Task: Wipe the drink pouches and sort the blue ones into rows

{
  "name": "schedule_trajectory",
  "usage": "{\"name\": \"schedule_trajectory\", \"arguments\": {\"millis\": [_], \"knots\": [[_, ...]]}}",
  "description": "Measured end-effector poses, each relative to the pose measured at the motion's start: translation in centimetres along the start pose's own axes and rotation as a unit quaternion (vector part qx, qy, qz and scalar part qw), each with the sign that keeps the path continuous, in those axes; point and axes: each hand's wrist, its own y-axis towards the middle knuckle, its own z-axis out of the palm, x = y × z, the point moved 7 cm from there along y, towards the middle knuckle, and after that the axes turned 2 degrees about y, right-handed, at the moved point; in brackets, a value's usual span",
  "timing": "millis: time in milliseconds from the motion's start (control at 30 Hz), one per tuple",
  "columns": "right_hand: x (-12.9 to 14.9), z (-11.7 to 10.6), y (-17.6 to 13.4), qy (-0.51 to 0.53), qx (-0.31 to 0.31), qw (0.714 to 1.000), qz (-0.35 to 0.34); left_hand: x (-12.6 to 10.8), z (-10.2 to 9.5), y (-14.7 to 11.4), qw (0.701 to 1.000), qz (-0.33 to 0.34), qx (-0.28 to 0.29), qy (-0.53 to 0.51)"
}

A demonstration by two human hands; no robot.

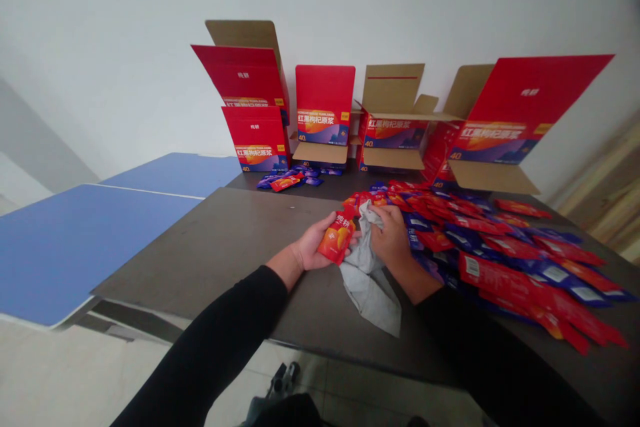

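Note:
My left hand (313, 245) grips a red pouch (336, 237) with orange fruit printed on it, its front turned up towards me. Just to the right, my right hand (393, 238) is closed on a grey cloth (367, 273). The cloth hangs down from the fingers over the dark tabletop and its upper part is beside the pouch; whether it touches the pouch I cannot tell. A large heap of red and blue pouches (493, 227) spreads beyond and to the right of my right hand.
Several red cartons (323, 107) with raised flaps stand along the wall at the back. A small pile of blue and red pouches (290, 180) lies before the left cartons. The dark table (200, 247) adjoins a lower blue table (110, 233) on the left.

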Motion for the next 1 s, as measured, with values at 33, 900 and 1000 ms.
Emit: {"name": "schedule_trajectory", "arguments": {"millis": [33, 900, 1000], "knots": [[0.6, 0.2, -0.1, 0.001, 0.011, 1.0, -0.025, -0.2, -0.1, 0.0, 1.0, 0.009, -0.007, -0.011], [3.1, 2.0, -1.3, 0.046, 0.072, 0.995, -0.04, 1.6, 0.1, 0.0, 0.997, -0.044, 0.003, 0.062], [2.6, 1.8, -1.1, 0.053, 0.061, 0.996, -0.027, 1.4, 0.2, -0.3, 0.996, -0.035, 0.015, 0.075]]}}
